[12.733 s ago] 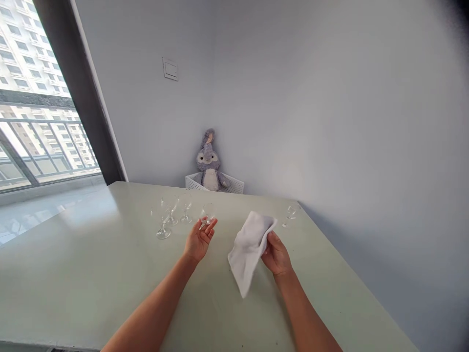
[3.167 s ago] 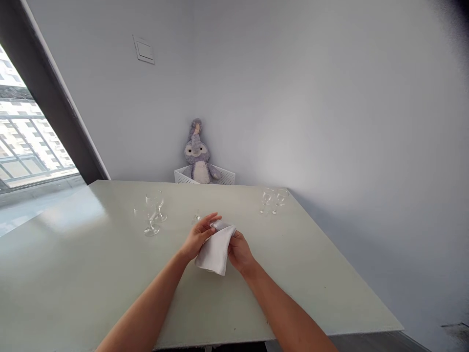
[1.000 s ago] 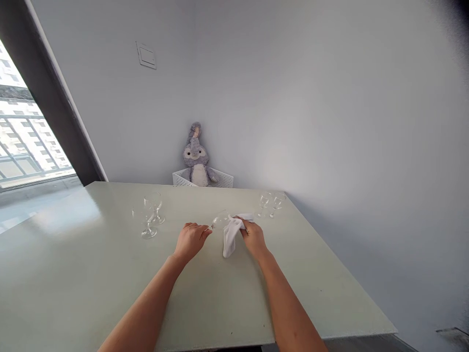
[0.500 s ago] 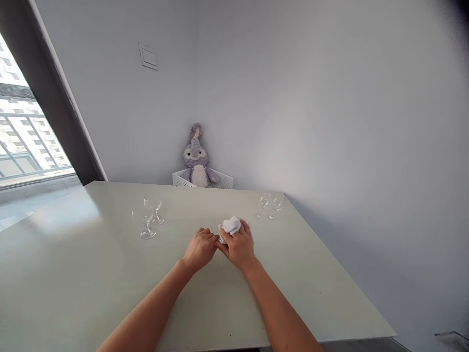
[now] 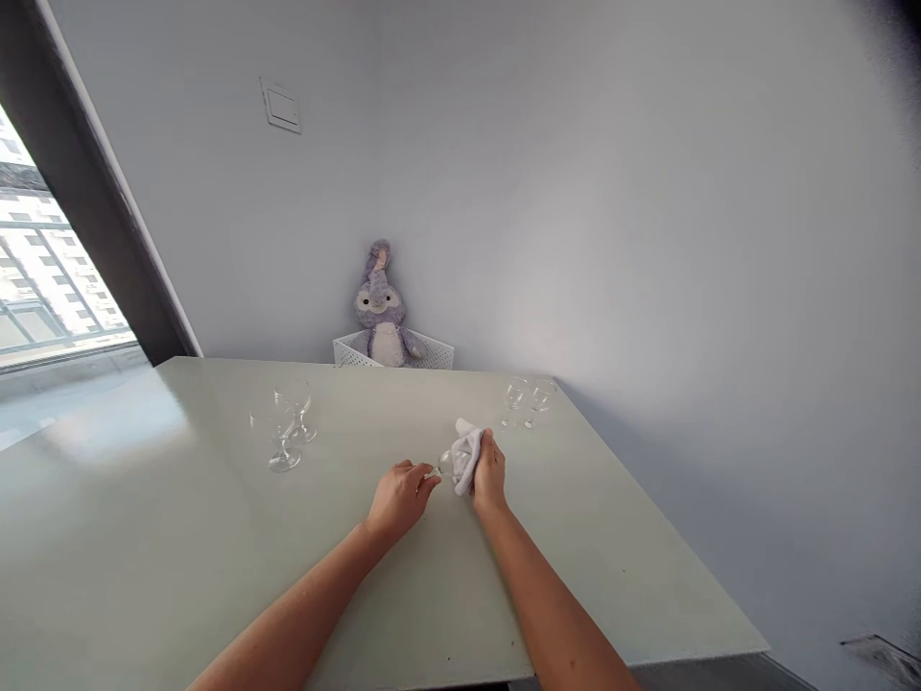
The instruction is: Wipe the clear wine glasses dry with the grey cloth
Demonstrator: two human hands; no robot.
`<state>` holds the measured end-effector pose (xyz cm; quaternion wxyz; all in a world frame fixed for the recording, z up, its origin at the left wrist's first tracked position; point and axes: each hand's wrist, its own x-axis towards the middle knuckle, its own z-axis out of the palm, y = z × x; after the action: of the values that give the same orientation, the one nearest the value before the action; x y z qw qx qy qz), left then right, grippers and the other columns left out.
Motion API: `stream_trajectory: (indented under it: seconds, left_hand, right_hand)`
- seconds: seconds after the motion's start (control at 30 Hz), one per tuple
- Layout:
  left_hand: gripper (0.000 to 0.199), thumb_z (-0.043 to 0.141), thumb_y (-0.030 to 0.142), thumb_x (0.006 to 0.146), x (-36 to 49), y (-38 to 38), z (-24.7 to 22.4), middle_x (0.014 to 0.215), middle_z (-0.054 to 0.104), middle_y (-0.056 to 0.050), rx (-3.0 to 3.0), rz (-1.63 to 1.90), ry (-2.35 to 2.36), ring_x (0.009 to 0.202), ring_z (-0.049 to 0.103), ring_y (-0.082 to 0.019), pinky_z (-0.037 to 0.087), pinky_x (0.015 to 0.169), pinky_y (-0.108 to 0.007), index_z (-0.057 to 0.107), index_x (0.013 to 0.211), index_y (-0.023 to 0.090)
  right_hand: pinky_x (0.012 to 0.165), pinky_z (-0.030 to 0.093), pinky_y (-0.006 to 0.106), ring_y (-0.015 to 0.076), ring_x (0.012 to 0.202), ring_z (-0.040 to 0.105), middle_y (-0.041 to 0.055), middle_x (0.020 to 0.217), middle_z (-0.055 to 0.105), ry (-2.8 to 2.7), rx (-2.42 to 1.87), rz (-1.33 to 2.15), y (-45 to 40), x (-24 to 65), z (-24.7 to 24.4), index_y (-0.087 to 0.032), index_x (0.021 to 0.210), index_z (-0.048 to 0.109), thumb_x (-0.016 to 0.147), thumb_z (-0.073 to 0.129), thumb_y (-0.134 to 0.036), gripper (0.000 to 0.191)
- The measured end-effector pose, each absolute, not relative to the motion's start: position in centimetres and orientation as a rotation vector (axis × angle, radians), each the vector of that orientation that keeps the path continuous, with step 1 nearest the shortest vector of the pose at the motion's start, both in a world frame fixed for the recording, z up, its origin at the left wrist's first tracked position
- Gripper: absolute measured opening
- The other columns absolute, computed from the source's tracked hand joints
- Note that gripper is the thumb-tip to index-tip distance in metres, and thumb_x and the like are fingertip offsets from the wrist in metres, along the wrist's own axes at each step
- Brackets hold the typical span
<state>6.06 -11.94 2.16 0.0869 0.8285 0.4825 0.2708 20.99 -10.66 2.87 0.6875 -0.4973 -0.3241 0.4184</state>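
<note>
Near the middle of the table, my left hand [image 5: 401, 496] is closed on the stem end of a small wine glass [image 5: 446, 464]. The glass is tipped on its side, its bowl pointing right. My right hand [image 5: 490, 474] holds a white cloth [image 5: 466, 459] against the rim end of the bowl. The cloth covers part of the glass, and my left fingers hide its foot.
Two stemmed glasses [image 5: 284, 451] stand on the left of the pale table [image 5: 216, 537]. Two more glasses [image 5: 515, 398] stand near the far right corner. Behind the table's far edge, a plush rabbit [image 5: 386, 336] sits in a white basket [image 5: 436, 353], close to the walls.
My right hand has turned and shifted slightly right with the cloth, away from my left hand. The bowl of the glass now shows between them. The view has shifted slightly.
</note>
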Motion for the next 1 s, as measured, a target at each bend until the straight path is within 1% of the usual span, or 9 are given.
stream_trajectory:
  seconds: [0.1, 0.17, 0.23, 0.33, 0.5, 0.6, 0.7, 0.83, 1.0]
  left_hand:
    - [0.034, 0.037, 0.035, 0.086, 6.3, -12.1, 2.3, 0.062, 0.059, 0.000, 2.357, 0.848, 1.497, 0.067, 0.056, -0.017, 0.036, 0.058, -0.024, 0.050, 0.114, 0.022]
    - [0.038, 0.035, 0.034, 0.086, 6.4, -12.1, 2.3, 0.060, 0.059, 0.000, 2.327, 0.873, 1.503, 0.067, 0.055, -0.017, 0.036, 0.058, -0.025, 0.044, 0.121, 0.021]
    - [0.040, 0.033, 0.033, 0.087, 6.5, -12.1, 2.1, 0.062, 0.059, -0.001, 2.277, 0.920, 1.502, 0.067, 0.055, -0.017, 0.037, 0.059, -0.025, 0.043, 0.123, 0.020]
    - [0.039, 0.031, 0.033, 0.087, 6.8, -12.1, 1.8, 0.077, 0.059, -0.003, 2.170, 1.022, 1.493, 0.069, 0.055, -0.016, 0.040, 0.062, -0.026, 0.043, 0.123, 0.022]
    - [0.036, 0.032, 0.027, 0.085, 7.1, -11.9, 1.2, 0.101, 0.049, -0.007, 2.066, 1.160, 1.457, 0.075, 0.054, -0.014, 0.045, 0.067, -0.028, 0.048, 0.117, 0.022]
    - [0.039, 0.036, 0.020, 0.081, 6.9, -11.9, 1.3, 0.113, 0.044, -0.009, 2.071, 1.183, 1.529, 0.088, 0.051, -0.017, 0.044, 0.075, -0.033, 0.047, 0.119, 0.024]
    - [0.046, 0.043, 0.016, 0.077, 6.6, -11.8, 1.6, 0.123, 0.040, -0.010, 2.110, 1.158, 1.603, 0.104, 0.044, -0.023, 0.039, 0.086, -0.041, 0.047, 0.121, 0.027]
    - [0.048, 0.047, 0.013, 0.072, 6.2, -11.6, 2.0, 0.129, 0.040, -0.007, 2.075, 1.151, 1.428, 0.114, 0.038, -0.024, 0.032, 0.094, -0.043, 0.051, 0.118, 0.028]
    - [0.055, 0.050, 0.013, 0.067, 5.6, -11.4, 3.3, 0.117, 0.055, -0.006, 1.597, 0.951, 0.889, 0.103, 0.052, -0.023, 0.043, 0.083, -0.036, 0.047, 0.121, 0.022]
  right_hand:
    - [0.056, 0.046, 0.026, 0.0169, 0.072, 0.060, 0.0032, 0.081, 0.064, -0.460, -0.922, 1.174, -10.7, 19.9, 2.8, -0.018, 0.089, 0.060, 0.074, 0.044, -0.060, 0.048]
    - [0.058, 0.046, 0.025, 0.0168, 0.075, 0.060, 0.0030, 0.085, 0.065, -0.424, -0.841, 1.248, -11.0, 19.1, 2.8, -0.019, 0.089, 0.060, 0.073, 0.047, -0.060, 0.045]
    - [0.060, 0.047, 0.025, 0.0165, 0.077, 0.060, 0.0028, 0.085, 0.065, -0.439, -0.785, 1.288, -11.4, 18.4, 2.8, -0.020, 0.088, 0.061, 0.073, 0.048, -0.059, 0.044]
    - [0.064, 0.047, 0.026, 0.0166, 0.081, 0.060, 0.0024, 0.087, 0.065, -0.483, -0.719, 1.324, -12.0, 17.4, 2.5, -0.021, 0.089, 0.061, 0.073, 0.050, -0.057, 0.041]
    - [0.064, 0.046, 0.026, 0.0173, 0.081, 0.060, 0.0029, 0.088, 0.065, -0.573, -0.792, 1.332, -12.5, 16.3, 1.8, -0.020, 0.094, 0.060, 0.075, 0.049, -0.055, 0.040]
    - [0.065, 0.047, 0.026, 0.0182, 0.086, 0.059, 0.0052, 0.096, 0.064, -0.707, -0.815, 1.333, -12.8, 16.0, 2.0, -0.021, 0.102, 0.057, 0.078, 0.045, -0.055, 0.044]
    - [0.066, 0.047, 0.026, 0.0178, 0.088, 0.058, 0.0052, 0.100, 0.062, -0.840, -0.826, 1.338, -13.1, 16.0, 2.4, -0.022, 0.105, 0.056, 0.078, 0.045, -0.054, 0.043]
    - [0.065, 0.046, 0.027, 0.0177, 0.079, 0.059, 0.0047, 0.087, 0.065, -0.915, -0.886, 1.378, -13.0, 16.4, 2.3, -0.019, 0.096, 0.058, 0.071, 0.056, -0.051, 0.041]
    - [0.058, 0.044, 0.025, 0.0146, 0.065, 0.057, 0.0025, 0.073, 0.063, -0.852, -0.903, 1.406, -12.2, 17.1, 1.8, -0.015, 0.086, 0.060, 0.066, 0.062, -0.047, 0.038]
